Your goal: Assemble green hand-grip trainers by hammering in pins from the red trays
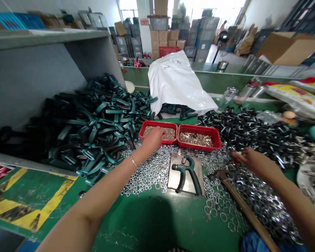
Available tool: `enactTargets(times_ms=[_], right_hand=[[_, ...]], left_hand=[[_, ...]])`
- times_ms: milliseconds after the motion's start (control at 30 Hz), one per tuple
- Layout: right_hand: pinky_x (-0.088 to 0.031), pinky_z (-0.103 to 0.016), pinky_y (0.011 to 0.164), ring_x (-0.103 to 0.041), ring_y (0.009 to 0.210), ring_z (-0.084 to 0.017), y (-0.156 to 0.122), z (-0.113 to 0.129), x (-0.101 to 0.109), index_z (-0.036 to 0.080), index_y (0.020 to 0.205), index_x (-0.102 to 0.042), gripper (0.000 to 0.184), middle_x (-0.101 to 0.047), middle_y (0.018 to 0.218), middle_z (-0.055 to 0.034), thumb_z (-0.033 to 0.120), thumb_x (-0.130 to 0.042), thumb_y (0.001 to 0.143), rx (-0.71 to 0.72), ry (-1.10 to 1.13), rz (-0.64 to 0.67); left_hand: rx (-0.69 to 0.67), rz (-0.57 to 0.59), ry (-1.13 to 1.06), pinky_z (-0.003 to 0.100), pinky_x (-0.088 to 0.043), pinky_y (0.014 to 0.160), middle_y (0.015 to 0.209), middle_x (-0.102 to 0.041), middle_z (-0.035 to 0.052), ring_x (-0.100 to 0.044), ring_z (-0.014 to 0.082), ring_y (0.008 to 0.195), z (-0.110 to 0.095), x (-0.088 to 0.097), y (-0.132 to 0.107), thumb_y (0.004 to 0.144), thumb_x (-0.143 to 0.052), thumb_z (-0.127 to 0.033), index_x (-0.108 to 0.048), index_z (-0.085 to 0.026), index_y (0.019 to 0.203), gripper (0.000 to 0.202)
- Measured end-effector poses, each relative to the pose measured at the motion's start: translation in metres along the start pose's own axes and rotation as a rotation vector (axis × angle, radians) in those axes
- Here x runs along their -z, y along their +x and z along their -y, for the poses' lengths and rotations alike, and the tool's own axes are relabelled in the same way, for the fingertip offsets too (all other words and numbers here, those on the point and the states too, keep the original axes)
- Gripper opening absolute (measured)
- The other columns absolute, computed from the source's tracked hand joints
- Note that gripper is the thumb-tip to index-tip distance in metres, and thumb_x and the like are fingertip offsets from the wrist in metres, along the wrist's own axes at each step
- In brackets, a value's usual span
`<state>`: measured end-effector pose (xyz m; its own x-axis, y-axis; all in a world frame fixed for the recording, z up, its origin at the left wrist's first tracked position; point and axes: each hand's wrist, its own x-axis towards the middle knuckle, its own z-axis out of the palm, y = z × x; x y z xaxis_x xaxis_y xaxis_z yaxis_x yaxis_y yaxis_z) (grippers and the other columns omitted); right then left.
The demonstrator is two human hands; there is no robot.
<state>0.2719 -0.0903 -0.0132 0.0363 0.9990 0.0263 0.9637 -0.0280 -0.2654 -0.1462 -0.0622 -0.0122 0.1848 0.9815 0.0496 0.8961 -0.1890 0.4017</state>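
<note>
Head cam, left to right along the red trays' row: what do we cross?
Pile of dark green plastic grip handles → red tray of small metal pieces → second red tray of metal pieces → pile of black parts with metal bolts

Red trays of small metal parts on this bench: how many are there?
2, side by side: the left tray, under the left hand, and the right tray. Others may be hidden.
</note>
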Motion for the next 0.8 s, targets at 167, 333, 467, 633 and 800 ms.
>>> enactTargets(times_ms=[167, 333, 467, 633, 800], right_hand=[[-0.046, -0.035, 0.079, -0.064, 0.091, -0.025, 0.016, 0.098, -0.001, 0.021, 0.096, -0.069, 0.026, -0.070, 0.103, -0.0098, 0.038, -0.050, 0.094, 0.441, 0.104, 0.021], [-0.036, -0.038, 0.090, -0.055, 0.095, -0.025, 0.055, 0.232, -0.039, 0.017, 0.087, -0.072, 0.026, -0.071, 0.093, -0.0105, 0.025, -0.049, 0.095, 0.833, -0.136, 0.069], [-0.034, -0.039, 0.081, -0.050, 0.098, -0.031, 0.085, 0.270, -0.070, 0.013, 0.077, -0.073, 0.018, -0.071, 0.089, -0.0168, 0.022, -0.061, 0.087, 0.813, -0.177, 0.125], [-0.032, -0.040, 0.083, -0.048, 0.103, -0.032, 0.096, 0.261, -0.090, 0.011, 0.085, -0.072, 0.018, -0.070, 0.098, -0.0184, 0.024, -0.060, 0.088, 0.776, -0.146, 0.140], [-0.034, -0.040, 0.086, -0.051, 0.101, -0.030, 0.091, 0.263, -0.091, 0.011, 0.087, -0.068, 0.011, -0.069, 0.101, -0.0181, 0.019, -0.059, 0.087, 0.733, -0.019, 0.078]], left_hand=[[0.162, 0.067, 0.114, 0.032, -0.049, 0.085, 0.085, -0.070, 0.0170, -0.067, 0.0270, 0.093, 0.031, 0.013, 0.049, 0.082, -0.063, -0.014, -0.070, -0.009, 0.088, 0.010], [0.114, -0.004, 0.114, 0.031, -0.048, 0.085, 0.095, -0.070, 0.0163, -0.066, 0.0249, 0.094, 0.038, 0.006, 0.041, 0.085, -0.058, -0.015, -0.069, -0.011, 0.086, 0.011], [0.092, -0.076, 0.041, 0.028, -0.048, 0.081, 0.092, -0.070, 0.0097, -0.065, 0.0201, 0.087, 0.050, 0.010, 0.032, 0.088, -0.056, -0.020, -0.067, -0.014, 0.089, 0.012], [-0.041, -0.205, -0.151, 0.028, -0.045, 0.089, 0.101, -0.067, 0.0059, -0.061, 0.0174, 0.097, 0.028, 0.007, -0.002, 0.097, -0.046, -0.026, -0.063, -0.017, 0.098, 0.019], [-0.325, 0.017, -0.168, 0.032, -0.045, 0.087, 0.096, -0.067, 0.0039, -0.060, 0.0191, 0.092, -0.039, -0.025, -0.065, 0.096, -0.051, -0.025, -0.065, -0.019, 0.097, 0.015]])
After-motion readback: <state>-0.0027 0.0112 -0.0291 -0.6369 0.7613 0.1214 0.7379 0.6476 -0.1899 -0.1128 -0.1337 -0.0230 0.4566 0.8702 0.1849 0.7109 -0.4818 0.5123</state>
